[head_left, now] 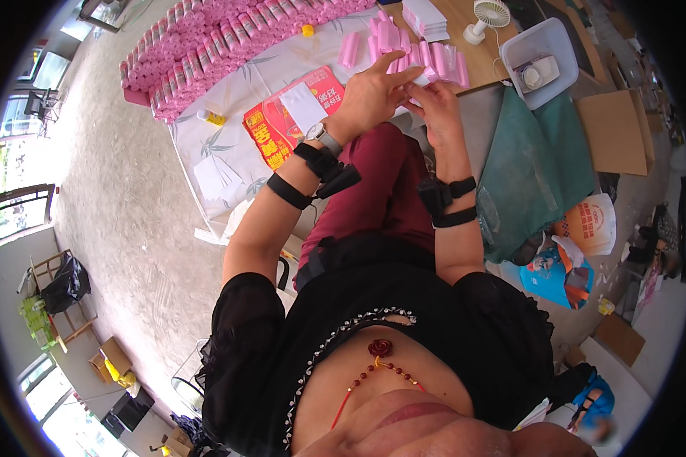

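Observation:
My left hand and my right hand meet over the table's near edge, fingertips almost together. Between them is a small pink roll with a white paper slip; the fingers of both hands pinch it, and part of it is hidden. Just beyond lie several loose pink rolls without labels. Left of my left wrist, a white paper slip rests on a red and yellow printed packet. Farther left, pink rolls with printed labels are stacked in a large pile.
A stack of white slips and a small white fan stand at the back. To the right is a white plastic bin above green cloth. A yellow-capped bottle and more white slips lie on the left.

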A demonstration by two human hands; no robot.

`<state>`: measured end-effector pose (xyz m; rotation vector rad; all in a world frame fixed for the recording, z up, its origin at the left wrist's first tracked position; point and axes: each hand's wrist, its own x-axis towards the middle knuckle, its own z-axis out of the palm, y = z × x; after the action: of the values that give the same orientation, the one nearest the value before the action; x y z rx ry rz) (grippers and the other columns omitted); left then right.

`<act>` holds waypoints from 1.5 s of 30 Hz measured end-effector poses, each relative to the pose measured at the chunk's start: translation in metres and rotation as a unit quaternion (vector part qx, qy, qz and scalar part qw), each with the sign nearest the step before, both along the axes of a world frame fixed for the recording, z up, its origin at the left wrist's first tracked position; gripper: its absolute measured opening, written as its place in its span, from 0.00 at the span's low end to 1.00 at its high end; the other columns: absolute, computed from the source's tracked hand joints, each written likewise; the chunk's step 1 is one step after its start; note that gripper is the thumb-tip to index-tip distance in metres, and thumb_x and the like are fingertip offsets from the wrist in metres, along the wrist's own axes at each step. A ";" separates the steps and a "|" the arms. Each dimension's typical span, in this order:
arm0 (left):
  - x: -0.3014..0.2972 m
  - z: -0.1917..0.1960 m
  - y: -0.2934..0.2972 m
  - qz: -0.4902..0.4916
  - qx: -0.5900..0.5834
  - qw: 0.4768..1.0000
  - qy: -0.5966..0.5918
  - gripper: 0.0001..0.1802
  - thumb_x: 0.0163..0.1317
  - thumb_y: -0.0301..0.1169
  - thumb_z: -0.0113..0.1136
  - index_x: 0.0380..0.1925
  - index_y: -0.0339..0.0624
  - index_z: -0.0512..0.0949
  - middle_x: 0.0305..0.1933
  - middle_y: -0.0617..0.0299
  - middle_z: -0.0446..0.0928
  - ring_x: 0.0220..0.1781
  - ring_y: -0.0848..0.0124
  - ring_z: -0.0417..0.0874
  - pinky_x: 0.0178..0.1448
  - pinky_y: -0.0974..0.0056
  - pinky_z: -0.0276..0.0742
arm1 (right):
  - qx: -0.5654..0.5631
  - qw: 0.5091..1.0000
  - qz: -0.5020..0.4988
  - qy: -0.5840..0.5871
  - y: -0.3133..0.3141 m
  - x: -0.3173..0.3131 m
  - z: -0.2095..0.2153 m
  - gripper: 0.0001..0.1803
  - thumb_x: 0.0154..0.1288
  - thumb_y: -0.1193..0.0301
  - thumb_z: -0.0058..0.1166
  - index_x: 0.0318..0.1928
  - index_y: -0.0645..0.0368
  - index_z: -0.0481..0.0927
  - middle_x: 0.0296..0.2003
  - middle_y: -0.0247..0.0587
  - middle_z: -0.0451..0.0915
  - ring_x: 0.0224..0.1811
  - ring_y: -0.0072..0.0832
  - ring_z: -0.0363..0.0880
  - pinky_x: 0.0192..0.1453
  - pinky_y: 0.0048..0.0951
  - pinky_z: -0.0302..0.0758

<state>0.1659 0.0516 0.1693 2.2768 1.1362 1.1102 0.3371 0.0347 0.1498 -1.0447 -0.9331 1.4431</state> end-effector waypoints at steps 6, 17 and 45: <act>-0.003 -0.008 -0.005 0.028 -0.021 0.999 0.037 0.26 0.59 0.31 0.68 0.59 0.64 0.82 0.65 0.50 0.75 0.39 0.55 0.90 0.42 0.54 0.86 | -0.045 0.999 0.002 0.012 0.000 -0.003 -0.010 0.13 0.68 0.73 0.63 0.52 0.61 0.82 0.44 0.37 0.86 0.47 0.25 0.86 0.54 0.31 0.84; 0.001 -0.001 -0.014 0.073 0.049 0.995 0.043 0.27 0.62 0.25 0.66 0.61 0.61 0.81 0.54 0.55 0.75 0.36 0.57 0.87 0.36 0.56 0.83 | -0.026 0.999 0.014 0.033 0.012 -0.003 -0.019 0.14 0.67 0.74 0.63 0.51 0.63 0.81 0.42 0.38 0.86 0.45 0.27 0.87 0.53 0.30 0.85; -0.022 0.005 -0.017 0.138 -0.077 0.983 0.089 0.37 0.56 0.39 0.76 0.67 0.67 0.76 0.54 0.54 0.77 0.38 0.59 0.88 0.42 0.56 0.84 | -0.048 0.984 0.166 -0.035 0.040 -0.005 -0.004 0.15 0.66 0.66 0.66 0.49 0.60 0.83 0.44 0.39 0.86 0.47 0.30 0.87 0.54 0.37 0.86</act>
<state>0.1434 0.0346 0.1739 2.1776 1.5898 0.8881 0.3323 0.0743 0.1462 -1.0507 -1.1386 1.7493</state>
